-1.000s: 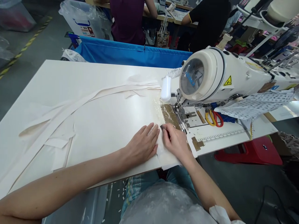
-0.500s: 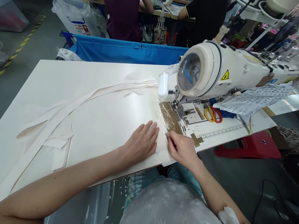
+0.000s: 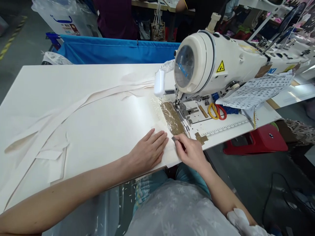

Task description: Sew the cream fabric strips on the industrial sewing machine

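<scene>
My left hand (image 3: 149, 149) lies flat with fingers outstretched on pale fabric at the table's front edge. Just to its right, my right hand (image 3: 190, 150) pinches a small, flat, dark grey piece (image 3: 174, 139) between thumb and fingers; its exact kind is too small to make out. It sits over the fabric, beside the brown taped patch (image 3: 172, 118). Beyond the hands stands a white sewing machine (image 3: 199, 62), its needle area behind the patch. Long cream fabric strips (image 3: 81, 102) curve across the left of the white table (image 3: 105, 127).
Yellow and red-handled scissors (image 3: 217, 111) and a wooden-handled tool (image 3: 203, 111) lie on the machine bed. A ruler strip (image 3: 226, 127) runs along the right. A blue cloth bin (image 3: 108, 49) borders the far edge; a red stool (image 3: 258, 139) stands at right. Two people sit beyond.
The whole scene has shifted left in the picture as my head turned. My left hand stays flat, and more of the dark piece shows at my right fingertips.
</scene>
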A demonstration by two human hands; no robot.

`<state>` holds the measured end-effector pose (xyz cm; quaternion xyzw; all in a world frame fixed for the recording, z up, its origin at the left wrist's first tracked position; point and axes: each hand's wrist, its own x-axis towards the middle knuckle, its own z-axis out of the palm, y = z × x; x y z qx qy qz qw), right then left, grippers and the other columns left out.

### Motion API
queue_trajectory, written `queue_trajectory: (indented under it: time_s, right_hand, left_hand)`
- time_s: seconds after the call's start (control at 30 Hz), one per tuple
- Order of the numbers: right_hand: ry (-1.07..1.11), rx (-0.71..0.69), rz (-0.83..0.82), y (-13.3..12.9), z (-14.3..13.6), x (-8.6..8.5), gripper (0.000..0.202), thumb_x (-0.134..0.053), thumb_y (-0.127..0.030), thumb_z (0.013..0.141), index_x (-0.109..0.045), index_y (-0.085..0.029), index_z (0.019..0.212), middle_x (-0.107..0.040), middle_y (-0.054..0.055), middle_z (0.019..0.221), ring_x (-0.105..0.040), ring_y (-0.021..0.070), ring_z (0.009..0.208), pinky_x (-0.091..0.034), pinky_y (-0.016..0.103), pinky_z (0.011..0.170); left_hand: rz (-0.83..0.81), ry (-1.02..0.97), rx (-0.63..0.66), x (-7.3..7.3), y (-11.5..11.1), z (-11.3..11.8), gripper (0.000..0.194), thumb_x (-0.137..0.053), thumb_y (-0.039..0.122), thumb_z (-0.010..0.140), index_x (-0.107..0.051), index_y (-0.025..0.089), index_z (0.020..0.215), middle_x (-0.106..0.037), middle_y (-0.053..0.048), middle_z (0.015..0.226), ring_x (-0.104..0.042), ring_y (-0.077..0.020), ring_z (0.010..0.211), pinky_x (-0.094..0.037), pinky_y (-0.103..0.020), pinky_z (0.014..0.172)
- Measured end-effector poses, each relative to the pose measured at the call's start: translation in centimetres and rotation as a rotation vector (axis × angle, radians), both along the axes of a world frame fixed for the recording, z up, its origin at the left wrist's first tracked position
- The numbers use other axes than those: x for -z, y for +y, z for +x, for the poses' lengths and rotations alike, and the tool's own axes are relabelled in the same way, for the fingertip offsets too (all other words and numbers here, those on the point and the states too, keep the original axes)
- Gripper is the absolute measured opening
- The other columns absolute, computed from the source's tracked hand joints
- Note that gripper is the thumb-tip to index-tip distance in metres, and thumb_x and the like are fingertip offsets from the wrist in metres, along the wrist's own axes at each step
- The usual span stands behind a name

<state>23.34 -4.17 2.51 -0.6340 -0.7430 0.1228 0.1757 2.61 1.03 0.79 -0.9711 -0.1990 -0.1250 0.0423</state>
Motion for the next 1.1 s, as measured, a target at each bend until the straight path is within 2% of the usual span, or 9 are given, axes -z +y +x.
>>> queue_trajectory:
  time_s: [0.33,0.5,0.63,0.8,0.93,1.1]
  right_hand:
    - [-0.078,-0.023,0.035,0.5,-0.6,0.3,0.021,-0.040,-0.021,0.097,-0.061,-0.020,0.102,-0.074,0.002,0.085,-0.066,0.0161,0.073,-0.035,0.025,0.060]
    - [-0.182,-0.081,0.018,-1.5,0.7,-0.5,0.022,-0.040,-0.019,0.095,-0.062,-0.020,0.092,-0.068,0.002,0.072,-0.061,0.0163,0.065,-0.030,0.026,0.058]
    - [-0.147,-0.083,0.003,-3.0,2.0,-0.9,0.023,-0.040,-0.017,0.095,-0.062,-0.020,0.092,-0.065,0.000,0.069,-0.059,0.0147,0.061,-0.030,0.026,0.056]
    - [-0.157,-0.061,0.044,-0.8,0.8,0.0,0.022,-0.041,-0.019,0.096,-0.063,-0.021,0.096,-0.070,0.001,0.078,-0.064,0.0157,0.070,-0.032,0.026,0.059]
    - [-0.167,-0.062,0.055,1.0,-0.4,0.5,0.021,-0.041,-0.019,0.096,-0.062,-0.021,0.100,-0.073,0.002,0.085,-0.066,0.0164,0.075,-0.034,0.026,0.061]
    - [-0.128,-0.043,0.061,1.2,-0.6,0.4,0.021,-0.042,-0.020,0.097,-0.062,-0.021,0.102,-0.074,0.002,0.086,-0.067,0.0162,0.077,-0.036,0.026,0.063]
  left_hand:
    - [-0.007,0.023,0.001,-0.2,-0.1,0.1,0.045,-0.045,0.029,0.100,-0.055,0.005,0.136,-0.054,-0.019,0.143,-0.047,-0.0326,0.135,-0.034,-0.049,0.114]
    - [-0.017,0.039,-0.005,-0.4,-0.3,0.1,0.044,-0.045,0.028,0.099,-0.056,0.005,0.136,-0.053,-0.019,0.143,-0.048,-0.0327,0.134,-0.040,-0.048,0.110]
    - [-0.030,0.047,-0.002,-0.7,-0.2,0.0,0.043,-0.044,0.028,0.100,-0.057,0.006,0.135,-0.054,-0.018,0.143,-0.048,-0.0321,0.134,-0.039,-0.049,0.111]
    - [-0.031,0.006,-0.075,-1.1,0.8,-0.3,0.042,-0.041,0.023,0.100,-0.057,0.005,0.134,-0.055,-0.019,0.141,-0.047,-0.0332,0.135,-0.036,-0.052,0.113]
    - [-0.045,-0.021,-0.012,-0.6,1.0,-0.1,0.042,-0.040,0.024,0.101,-0.055,0.007,0.136,-0.056,-0.016,0.142,-0.047,-0.0278,0.136,-0.032,-0.046,0.117]
    - [-0.050,-0.007,0.002,-0.1,0.5,0.0,0.042,-0.043,0.026,0.101,-0.056,0.006,0.136,-0.056,-0.017,0.141,-0.049,-0.0299,0.135,-0.034,-0.048,0.116]
